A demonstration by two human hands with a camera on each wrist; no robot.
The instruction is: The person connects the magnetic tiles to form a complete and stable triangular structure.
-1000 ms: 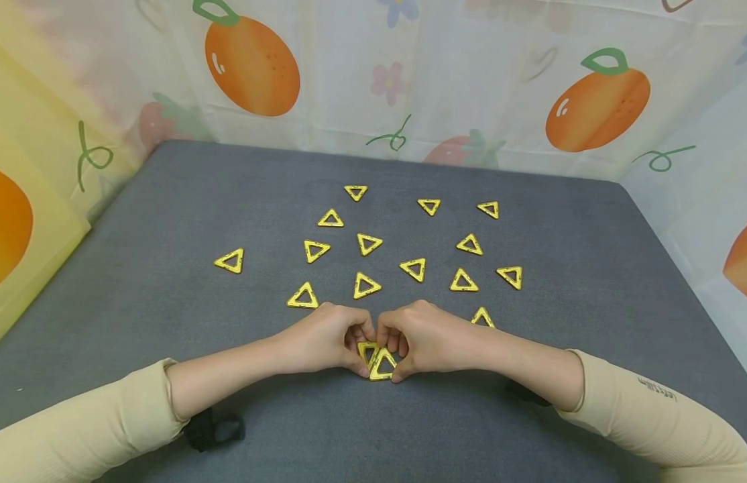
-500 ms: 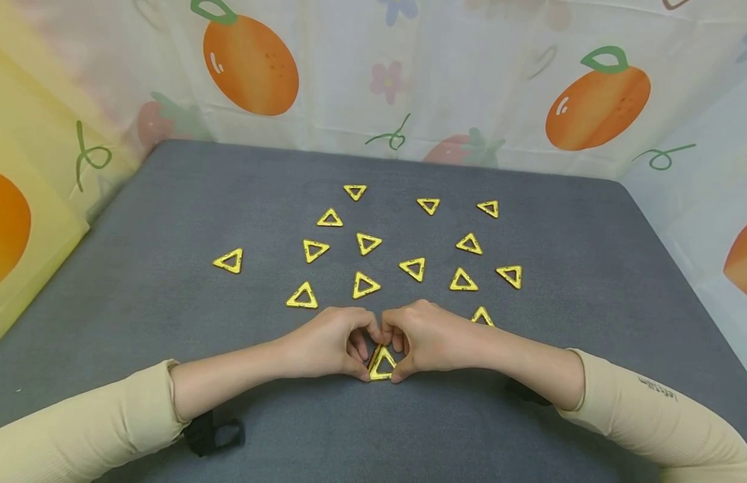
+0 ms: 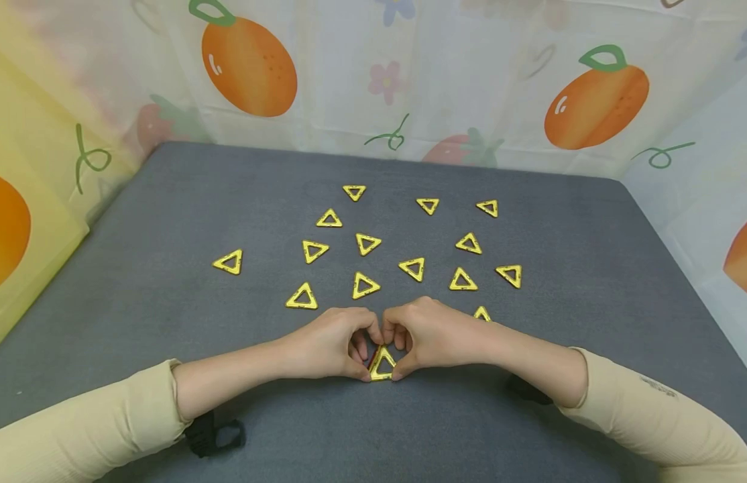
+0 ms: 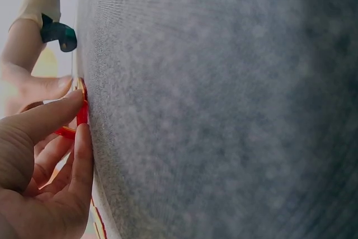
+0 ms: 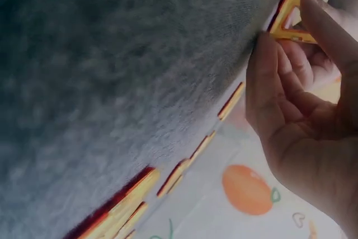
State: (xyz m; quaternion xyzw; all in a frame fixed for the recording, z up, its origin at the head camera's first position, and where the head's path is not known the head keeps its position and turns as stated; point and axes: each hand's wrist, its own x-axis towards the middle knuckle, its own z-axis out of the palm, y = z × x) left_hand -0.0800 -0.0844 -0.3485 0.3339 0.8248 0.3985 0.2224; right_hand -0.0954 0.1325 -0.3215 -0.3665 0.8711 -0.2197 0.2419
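Near the front middle of the table, a yellow triangular magnetic tile [image 3: 374, 376] with an open centre sits between the two hands. In the head view, a second tile shows only as a thin reddish edge along its left side. My left hand [image 3: 332, 345] pinches this second tile between thumb and curled fingers; in the left wrist view a red-orange tile [image 4: 82, 113] shows at its fingertips. My right hand [image 3: 438, 337] pinches the yellow tile at its right corner and top. The right wrist view shows a tile [image 5: 286, 8] at those fingertips. Both index fingertips meet over the tiles' top.
Several loose yellow triangular tiles lie spread beyond the hands, such as one left tile [image 3: 229, 261] and one nearer tile [image 3: 302, 296]. Another tile [image 3: 482, 314] is partly covered by the right forearm. A dark grey cloth [image 3: 168, 322] covers the table; a fruit-print curtain [image 3: 343, 80] hangs behind.
The left-hand tile, lying flat beside the other a second ago, has been tipped up until only its edge shows. The left fingers have closed in slightly toward the right hand.
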